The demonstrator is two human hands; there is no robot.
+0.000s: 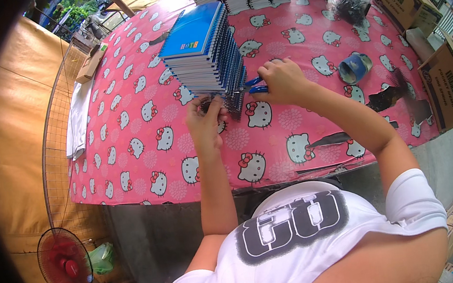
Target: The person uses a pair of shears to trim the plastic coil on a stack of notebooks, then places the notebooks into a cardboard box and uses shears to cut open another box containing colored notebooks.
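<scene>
Gripping blue-handled pliers in the right hand and pinching dark coil binding with the left hand, at the near foot of a notebook stack, left of cardboard boxes of hidden contents

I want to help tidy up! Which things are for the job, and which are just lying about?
For the job:
stack of spiral notebooks, with the left hand at its base
blue-handled tool, in the right hand

Seemingly just lying about:
crumpled dark plastic
green bag near the fan
</scene>
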